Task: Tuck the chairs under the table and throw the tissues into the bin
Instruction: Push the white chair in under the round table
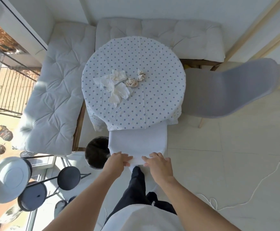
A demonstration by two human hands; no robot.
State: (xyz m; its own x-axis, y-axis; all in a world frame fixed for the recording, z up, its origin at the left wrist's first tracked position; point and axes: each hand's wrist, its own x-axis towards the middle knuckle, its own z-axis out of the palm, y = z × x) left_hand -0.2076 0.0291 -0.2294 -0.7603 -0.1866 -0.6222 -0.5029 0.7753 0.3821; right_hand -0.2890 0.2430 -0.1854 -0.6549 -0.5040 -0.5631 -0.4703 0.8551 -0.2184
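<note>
A white chair [137, 144] stands at the near side of the round table [152, 100], its seat partly under the dotted cloth. My left hand [119, 160] and my right hand [159, 163] both grip the top of its backrest. Several crumpled white tissues [117, 87] and small beige wads [132, 82] lie on the table's left middle. A dark round bin [96, 152] sits on the floor just left of the white chair. A grey chair [232, 90] stands to the right of the table, pulled out from it.
White cushioned benches [52, 90] wrap the table's left and far sides. Black round stools [68, 175] and a white lid-like disc [7, 179] stand at lower left. A thin white cord [252, 192] runs across the tiled floor on the right.
</note>
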